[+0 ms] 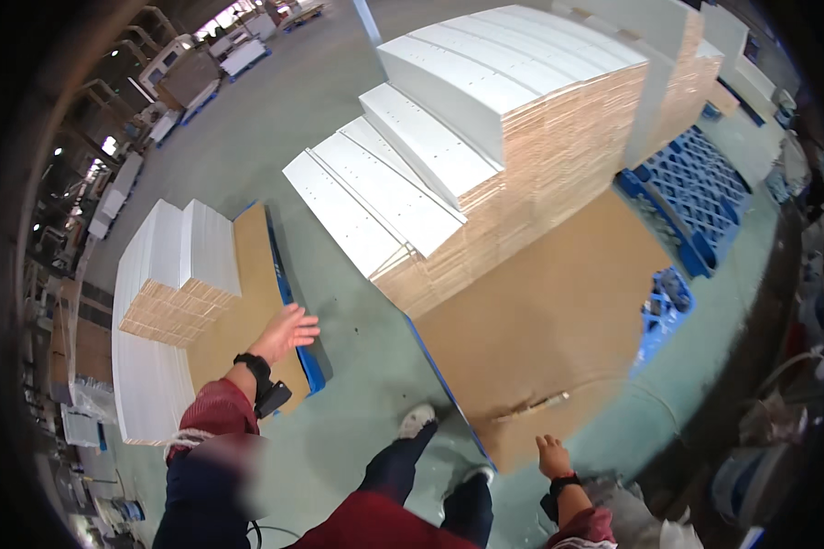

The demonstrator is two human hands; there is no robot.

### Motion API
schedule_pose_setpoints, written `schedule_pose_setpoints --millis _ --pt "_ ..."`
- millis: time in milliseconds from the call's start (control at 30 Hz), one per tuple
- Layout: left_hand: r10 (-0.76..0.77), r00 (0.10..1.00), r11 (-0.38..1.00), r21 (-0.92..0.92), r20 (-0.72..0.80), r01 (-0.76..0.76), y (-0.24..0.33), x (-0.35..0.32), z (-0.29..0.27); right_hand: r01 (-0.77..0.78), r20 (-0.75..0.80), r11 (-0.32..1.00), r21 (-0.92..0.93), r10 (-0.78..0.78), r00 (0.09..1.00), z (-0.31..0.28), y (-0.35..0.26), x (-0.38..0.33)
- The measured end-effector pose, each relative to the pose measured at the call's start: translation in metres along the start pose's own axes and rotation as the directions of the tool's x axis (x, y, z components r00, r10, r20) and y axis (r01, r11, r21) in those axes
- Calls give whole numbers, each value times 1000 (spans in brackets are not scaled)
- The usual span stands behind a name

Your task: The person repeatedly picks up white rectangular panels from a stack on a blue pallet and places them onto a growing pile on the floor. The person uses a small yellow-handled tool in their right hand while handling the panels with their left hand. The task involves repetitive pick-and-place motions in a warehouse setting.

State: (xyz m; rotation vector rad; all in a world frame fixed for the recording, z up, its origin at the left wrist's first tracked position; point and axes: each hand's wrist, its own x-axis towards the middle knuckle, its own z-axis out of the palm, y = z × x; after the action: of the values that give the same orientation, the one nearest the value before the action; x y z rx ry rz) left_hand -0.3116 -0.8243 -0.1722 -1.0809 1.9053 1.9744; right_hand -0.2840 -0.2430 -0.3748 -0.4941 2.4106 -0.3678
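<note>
My left hand (286,334) hangs over the gap beside the left pallet, with its fingers spread and nothing in it. Below it, a brown sheet (258,265) covers that pallet, and stacks of white panels (212,242) stand on it. My right hand (553,457) is low at the right, near the front edge of the larger brown sheet (531,302). Its fingers are loosely bent and slightly apart, with nothing visible in them. Just beyond it, a slim tool on a pale hose (547,401) lies on the sheet. Both wrists wear black bands.
A tall stepped stack of white panels (513,55) with light brown edges fills the sheet's far side. Blue plastic pallets (691,183) sit at the right. Clear plastic wrap (623,503) lies near my right arm. My feet stand on green floor (362,366) between the pallets.
</note>
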Motion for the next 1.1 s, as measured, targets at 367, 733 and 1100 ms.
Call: schedule_pose_setpoints --millis 367,733,1100 --pt "277 945 954 -64 -174 -292 86 284 -60 -211 -44 942 -259 207 977 126 45 172" --pt "572 741 751 588 -351 -301 103 328 7 -393 -158 842 -370 360 920 113 32 163" --pt "787 606 370 876 -119 -309 85 263 34 21 -313 985 174 35 949 -60 -99 112"
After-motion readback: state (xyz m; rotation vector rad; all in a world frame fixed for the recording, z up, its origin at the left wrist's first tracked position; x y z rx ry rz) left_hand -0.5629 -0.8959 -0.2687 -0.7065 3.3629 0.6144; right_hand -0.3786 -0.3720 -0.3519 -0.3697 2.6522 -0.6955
